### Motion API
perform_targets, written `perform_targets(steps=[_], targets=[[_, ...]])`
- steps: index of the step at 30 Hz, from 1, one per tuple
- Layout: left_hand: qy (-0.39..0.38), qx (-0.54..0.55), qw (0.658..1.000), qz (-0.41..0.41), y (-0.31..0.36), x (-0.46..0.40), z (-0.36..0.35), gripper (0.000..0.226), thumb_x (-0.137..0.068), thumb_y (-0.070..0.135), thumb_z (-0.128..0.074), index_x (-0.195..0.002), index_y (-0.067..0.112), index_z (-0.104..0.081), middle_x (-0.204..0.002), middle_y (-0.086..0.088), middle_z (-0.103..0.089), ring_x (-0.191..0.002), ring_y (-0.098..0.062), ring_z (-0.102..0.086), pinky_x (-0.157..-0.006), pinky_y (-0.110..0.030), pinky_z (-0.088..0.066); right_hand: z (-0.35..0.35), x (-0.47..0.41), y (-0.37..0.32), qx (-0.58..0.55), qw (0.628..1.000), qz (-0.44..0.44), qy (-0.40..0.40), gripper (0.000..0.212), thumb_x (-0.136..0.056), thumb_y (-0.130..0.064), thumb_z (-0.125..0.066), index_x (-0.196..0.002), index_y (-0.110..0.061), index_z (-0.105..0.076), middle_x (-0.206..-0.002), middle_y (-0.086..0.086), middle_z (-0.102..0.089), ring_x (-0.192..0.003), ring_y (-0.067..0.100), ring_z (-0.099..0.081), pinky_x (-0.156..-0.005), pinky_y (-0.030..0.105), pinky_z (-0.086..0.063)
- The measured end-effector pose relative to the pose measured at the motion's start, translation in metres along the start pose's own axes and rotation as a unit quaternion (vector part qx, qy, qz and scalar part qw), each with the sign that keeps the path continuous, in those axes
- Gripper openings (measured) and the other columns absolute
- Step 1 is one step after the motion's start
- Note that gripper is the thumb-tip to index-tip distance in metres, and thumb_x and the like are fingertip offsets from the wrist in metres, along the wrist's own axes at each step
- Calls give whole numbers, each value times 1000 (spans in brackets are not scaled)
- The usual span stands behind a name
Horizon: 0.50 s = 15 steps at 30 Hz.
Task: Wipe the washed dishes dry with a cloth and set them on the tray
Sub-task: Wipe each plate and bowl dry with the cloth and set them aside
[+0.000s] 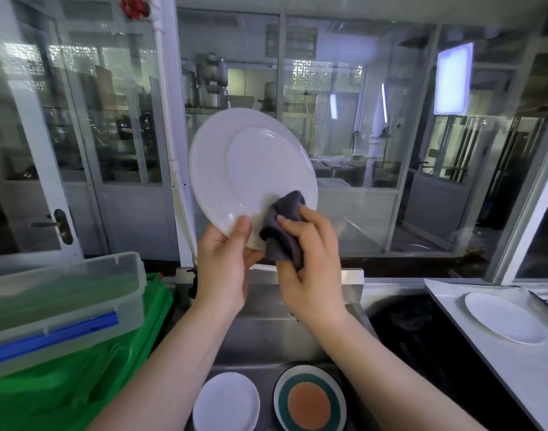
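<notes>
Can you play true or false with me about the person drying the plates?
1. The left hand holds the big white plate by its lower edge. True.
2. The cloth is bright yellow. False: it is dark grey.
3. The right hand grips the cloth against the plate. True.
4. The tray on the right holds three cups. False: one white plate lies on it.
5. A plate with an orange middle lies below the hands. True.

Left hand point(223, 262) grips white plate point(250, 172); right hand point(310, 262) presses grey cloth point(283, 225) on it.
</notes>
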<state>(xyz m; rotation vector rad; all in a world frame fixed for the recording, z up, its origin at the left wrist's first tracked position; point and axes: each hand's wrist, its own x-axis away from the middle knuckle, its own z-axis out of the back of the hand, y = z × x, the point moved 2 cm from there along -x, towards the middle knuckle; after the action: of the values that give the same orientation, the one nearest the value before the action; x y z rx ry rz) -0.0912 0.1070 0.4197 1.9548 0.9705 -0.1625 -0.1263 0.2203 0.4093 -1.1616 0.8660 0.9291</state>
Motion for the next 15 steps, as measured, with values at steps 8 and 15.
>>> perform_targets(steps=[8,15], targets=[[-65,-95,993,5,7,4,13,18,-83,24,-61,-90,32,-76,-91,0,-75,-87,-18,-71,-67,-36,-58,21,-37,-8,39,991,86,-97,49,-66,6,-64,-110,-13,-69,-127,8,-59,-116,27,-55,-99,28,-42],[-95,-112,988,46,6,12,16,18,-76,22,-70,-86,36,-76,-89,4,-76,-84,-16,-72,-63,-33,-58,32,-84,4,88,994,27,-55,38,-78,0,-66,-111,-18,-68,-128,2,-60,-120,22,-52,-102,23,-36]])
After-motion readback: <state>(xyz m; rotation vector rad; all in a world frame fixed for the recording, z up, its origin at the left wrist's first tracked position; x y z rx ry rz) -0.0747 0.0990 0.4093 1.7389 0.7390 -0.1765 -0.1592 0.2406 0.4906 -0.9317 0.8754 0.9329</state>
